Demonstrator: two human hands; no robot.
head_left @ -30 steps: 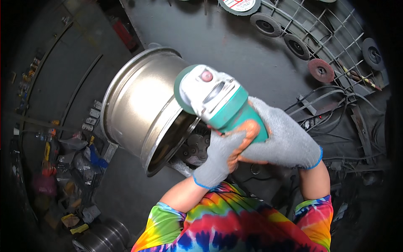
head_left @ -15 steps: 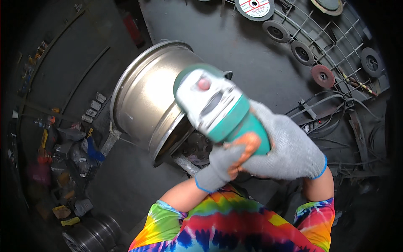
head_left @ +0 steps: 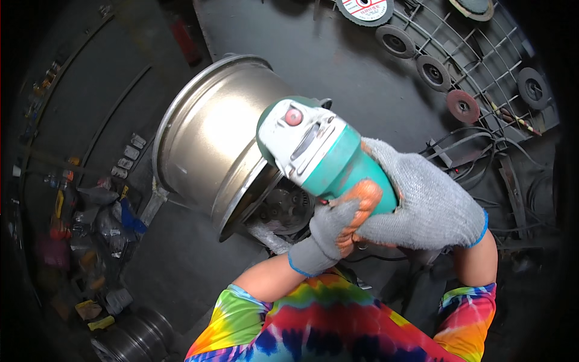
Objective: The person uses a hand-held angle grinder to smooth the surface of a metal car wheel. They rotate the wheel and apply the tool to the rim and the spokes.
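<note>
A green angle grinder with a silver head and red button is held in front of me. Both my hands wear grey knit gloves with orange palms. My left hand grips the grinder's body from below and the left, thumb over its casing. Wrapped round the body from the right is my right hand. The grinder's head overlaps the near rim of a champagne-coloured wheel rim, which lies on its side. Whether the disc touches the wheel is hidden by the grinder. A dark hub shows inside the wheel's open end.
Grinding discs hang on a wire rack at the upper right. Below it run loose cables. Another wheel rim lies on the floor at lower left, near plastic-wrapped clutter. A red cylinder stands at the back.
The grinder and both hands have shifted slightly right. They were blurred before and look sharper now. The wheel sits slightly further left in the picture.
</note>
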